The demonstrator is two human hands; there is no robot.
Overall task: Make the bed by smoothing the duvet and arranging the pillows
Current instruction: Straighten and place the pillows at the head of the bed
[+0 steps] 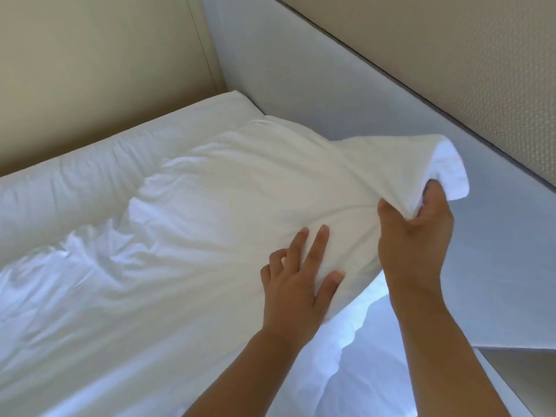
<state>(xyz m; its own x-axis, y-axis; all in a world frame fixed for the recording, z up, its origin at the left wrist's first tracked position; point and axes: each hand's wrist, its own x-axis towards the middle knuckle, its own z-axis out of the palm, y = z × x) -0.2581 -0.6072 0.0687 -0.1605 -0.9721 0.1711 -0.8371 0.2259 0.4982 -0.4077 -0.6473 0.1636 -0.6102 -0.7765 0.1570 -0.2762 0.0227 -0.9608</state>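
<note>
A white pillow (pixel 255 182) lies on the bed near its right side, one corner lifted. My right hand (pixel 418 236) is closed on that raised corner, thumb on top and fingers underneath. My left hand (pixel 298 278) rests on the pillow's near edge, fingers spread and thumb pressing into the fabric. A second white pillow (pixel 75 170) lies along the headboard at the far left. A rumpled white duvet (pixel 75 296) covers the bed below the pillows.
A beige padded headboard (pixel 105 61) stands behind the bed. A pale grey side panel (pixel 331 94) runs along the right, with a textured beige wall (pixel 481 70) above it. White bedding (pixel 376 371) shows between my forearms.
</note>
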